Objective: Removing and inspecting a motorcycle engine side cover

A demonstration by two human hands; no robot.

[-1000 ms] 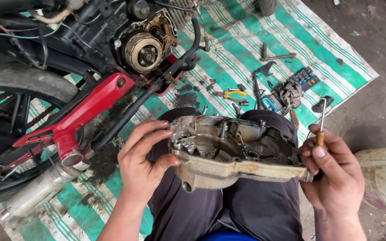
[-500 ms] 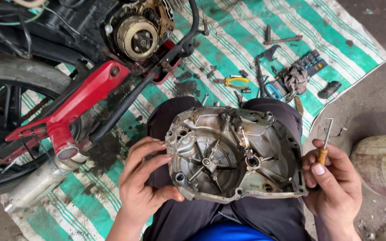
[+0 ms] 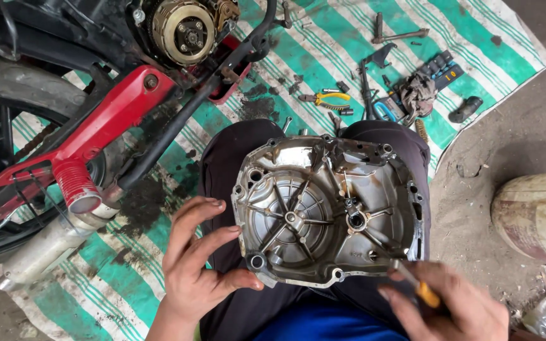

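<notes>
- Your left hand [image 3: 194,275] grips the engine clutch cover [image 3: 327,215] at its lower left edge: the thumb presses the rim by the corner bolt hole, and the other fingers [image 3: 191,218] are curled apart along the cover's left side.
- The cover lies across your lap, inner face up, with its ribs and centre boss just right of those fingers.
- Your right hand [image 3: 443,303] is closed around a screwdriver [image 3: 415,284] with an orange handle; the blurred metal shaft runs up and left from the fingers to the cover's lower right edge.
- Beyond your left fingers, to the upper left, stands the motorcycle [image 3: 64,76], with its red frame piece [image 3: 102,120] and the exposed clutch assembly [image 3: 184,31].
- Past the cover's far edge, on the green striped tarp [image 3: 298,57], lie yellow-handled pliers [image 3: 323,100] and a cluster of loose tools [image 3: 412,82].
- Right of your right hand sits a pale rounded container [image 3: 538,218] on the dirt floor.
</notes>
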